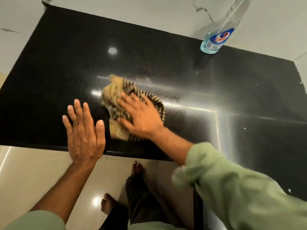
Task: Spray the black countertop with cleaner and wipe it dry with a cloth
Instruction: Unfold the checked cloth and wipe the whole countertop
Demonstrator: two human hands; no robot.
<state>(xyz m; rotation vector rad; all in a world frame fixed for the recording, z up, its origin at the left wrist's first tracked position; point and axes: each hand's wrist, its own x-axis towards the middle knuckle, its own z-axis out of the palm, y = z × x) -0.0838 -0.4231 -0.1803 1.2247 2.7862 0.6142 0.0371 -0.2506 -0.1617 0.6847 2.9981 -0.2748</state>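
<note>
1. The wiping step looks to be in hand: the right hand [141,116] lies flat on a crumpled tan cloth with dark stripes [116,100], fingers spread and nearly straight, pressing it onto the polished black stone countertop [66,60] rather than clutching it. Both cloth and hand are blurred.

2. The left hand [83,130] lies just left of the cloth, palm down, fingers straight and held together, gripping nothing. It sits at the counter's near edge, apparently as a brace, though whether it bears weight I cannot tell.

3. The clear plastic spray bottle of blue cleaner with a blue-and-red label [216,39] stands well beyond the cloth and to its right, at the counter's far edge against the pale marbled wall [149,14]. Spraying therefore seems done, at least for this patch.

4. A fine misty sheen shows on the stone just right of the cloth, so the next stroke likely calls for a sweep that way with steady flat pressure.

5. Open room: bare stone stretches left, beyond and right of the cloth. The near edge lies close behind it, with pale floor tiles [33,171] below; a pull toward the body could drag the cloth off. A far-right stroke should stop short of the bottle.
</note>
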